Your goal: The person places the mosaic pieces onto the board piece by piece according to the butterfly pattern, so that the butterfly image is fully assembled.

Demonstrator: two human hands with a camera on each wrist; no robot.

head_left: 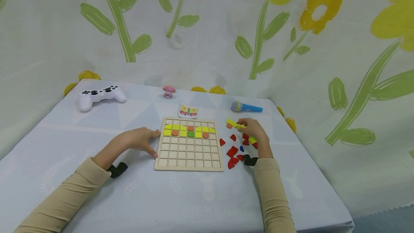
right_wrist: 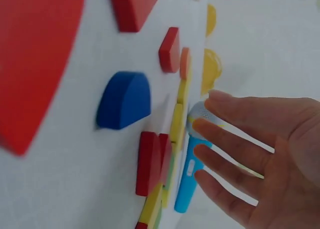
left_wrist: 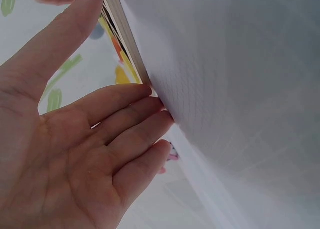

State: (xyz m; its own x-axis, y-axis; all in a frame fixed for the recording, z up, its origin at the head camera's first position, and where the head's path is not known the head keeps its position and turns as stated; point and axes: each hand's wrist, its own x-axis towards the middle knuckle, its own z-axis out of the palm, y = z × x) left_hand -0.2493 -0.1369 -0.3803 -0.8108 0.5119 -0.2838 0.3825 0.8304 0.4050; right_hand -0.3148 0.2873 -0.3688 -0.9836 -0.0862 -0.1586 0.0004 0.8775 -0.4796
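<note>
A wooden grid board lies on the table, its upper rows partly filled with yellow pieces, orange discs and a green square. My left hand rests at the board's left edge, fingers fairly straight; the left wrist view shows the fingertips by the board's side. Right of the board, my right hand hovers over loose yellow pieces. In the right wrist view its fingers are loosely extended, with nothing seen between them. Nearby lie red pieces and a blue piece.
A small card with a butterfly pattern lies behind the board. Farther back are a white game controller, a pink figurine and a blue toy microphone. A flowered cloth hangs behind the table.
</note>
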